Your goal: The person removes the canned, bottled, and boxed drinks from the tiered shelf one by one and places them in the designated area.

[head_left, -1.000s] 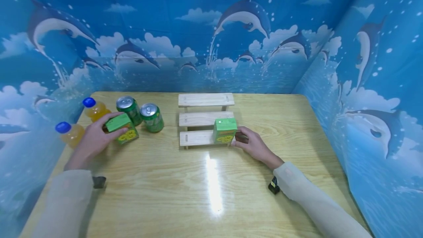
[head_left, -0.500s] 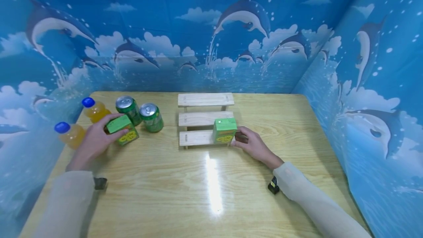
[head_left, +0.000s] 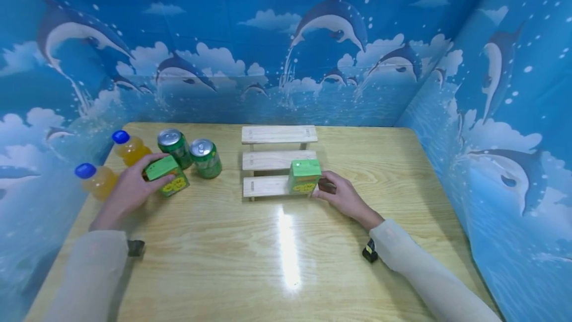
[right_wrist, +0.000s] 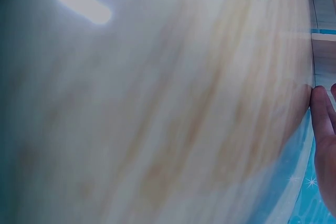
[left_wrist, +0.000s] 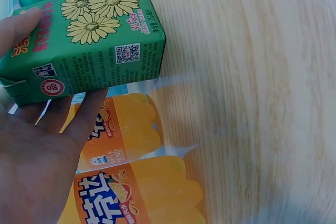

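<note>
At the left, my left hand [head_left: 127, 190] grips a green drink carton [head_left: 174, 185] printed with yellow flowers. In the left wrist view the thumb lies over the carton [left_wrist: 89, 40] and the fingers pass beneath it. A matching carton [head_left: 304, 178] stands upright at the right end of the lowest step of a pale wooden three-step rack [head_left: 265, 187]. Right beside that carton and the step's end is my right hand [head_left: 344, 195], thumb low at the front, fingertips partly hidden; I cannot tell which it holds. The right wrist view catches only some fingers [right_wrist: 323, 124] at its edge.
Two green cans [head_left: 206, 158] stand just behind the left carton. Bottles of orange drink with blue caps [head_left: 86, 171] are at the table's left edge. Blue dolphin-print cloth [head_left: 268, 39] walls in the wood-grain table [head_left: 223, 262] at the back and sides.
</note>
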Available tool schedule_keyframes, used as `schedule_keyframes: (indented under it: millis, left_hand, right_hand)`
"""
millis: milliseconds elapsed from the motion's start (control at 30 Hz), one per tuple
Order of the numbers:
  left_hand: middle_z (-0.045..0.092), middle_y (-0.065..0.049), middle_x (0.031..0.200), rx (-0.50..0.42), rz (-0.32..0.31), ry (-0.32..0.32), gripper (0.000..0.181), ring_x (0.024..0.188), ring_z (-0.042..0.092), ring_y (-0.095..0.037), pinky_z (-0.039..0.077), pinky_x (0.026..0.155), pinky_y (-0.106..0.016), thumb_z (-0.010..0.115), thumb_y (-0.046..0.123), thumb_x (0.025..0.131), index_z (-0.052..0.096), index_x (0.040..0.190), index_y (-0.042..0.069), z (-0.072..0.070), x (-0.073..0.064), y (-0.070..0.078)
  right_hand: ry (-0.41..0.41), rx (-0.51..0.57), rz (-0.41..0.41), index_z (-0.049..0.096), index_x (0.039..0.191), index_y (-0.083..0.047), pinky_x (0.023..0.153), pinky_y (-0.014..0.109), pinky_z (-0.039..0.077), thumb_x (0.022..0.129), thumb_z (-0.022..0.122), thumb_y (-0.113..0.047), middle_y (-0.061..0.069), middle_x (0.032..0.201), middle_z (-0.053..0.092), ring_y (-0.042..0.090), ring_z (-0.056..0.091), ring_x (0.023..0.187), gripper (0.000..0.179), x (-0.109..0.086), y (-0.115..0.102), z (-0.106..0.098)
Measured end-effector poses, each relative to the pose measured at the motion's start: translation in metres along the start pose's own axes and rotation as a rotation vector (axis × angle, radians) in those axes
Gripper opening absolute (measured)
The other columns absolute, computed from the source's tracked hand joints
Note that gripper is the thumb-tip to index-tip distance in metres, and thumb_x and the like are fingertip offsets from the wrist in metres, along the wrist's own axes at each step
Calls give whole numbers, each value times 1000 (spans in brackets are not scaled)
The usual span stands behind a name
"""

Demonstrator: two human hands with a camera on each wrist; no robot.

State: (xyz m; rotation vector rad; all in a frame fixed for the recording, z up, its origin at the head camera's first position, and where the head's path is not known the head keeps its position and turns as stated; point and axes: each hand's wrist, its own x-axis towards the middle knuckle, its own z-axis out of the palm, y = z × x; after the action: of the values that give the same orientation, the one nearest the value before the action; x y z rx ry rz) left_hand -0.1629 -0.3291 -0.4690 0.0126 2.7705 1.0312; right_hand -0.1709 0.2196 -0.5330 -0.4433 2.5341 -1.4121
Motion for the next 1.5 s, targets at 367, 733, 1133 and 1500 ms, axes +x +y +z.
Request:
schedule_keyframes:
  millis: [367,733,1133,1500]
  left_hand:
    - [49,-34,153,-18,-1,-10,89,125,55,-50,54,91,-59,65,65,103,33,171,15,0,1,-1]
    - [43,-18,172,-119,4,35,89,154,40,-50,34,120,-78,67,69,100,38,169,21,-3,1,11]
    - [49,-19,167,-115,82,59,71,154,42,-51,33,123,-77,66,57,106,47,165,22,-16,2,34]
    - [49,-13,167,-110,165,-1,66,150,47,-48,40,119,-75,67,54,107,50,162,22,-17,13,69]
  right_hand:
    - [5,-9,-2,59,152,-10,116,48,55,100,82,-21,16,144,69,38,67,136,59,0,0,0]
    - [3,-11,-11,59,152,-11,115,49,56,99,83,-23,15,144,69,37,67,137,59,0,2,0]
    - [5,-2,-10,59,152,-10,116,48,55,99,83,-23,16,145,69,38,67,137,60,-1,-1,-1]
    - [2,4,-21,60,151,-8,116,49,55,99,82,-21,17,144,69,40,66,137,57,0,1,-1]
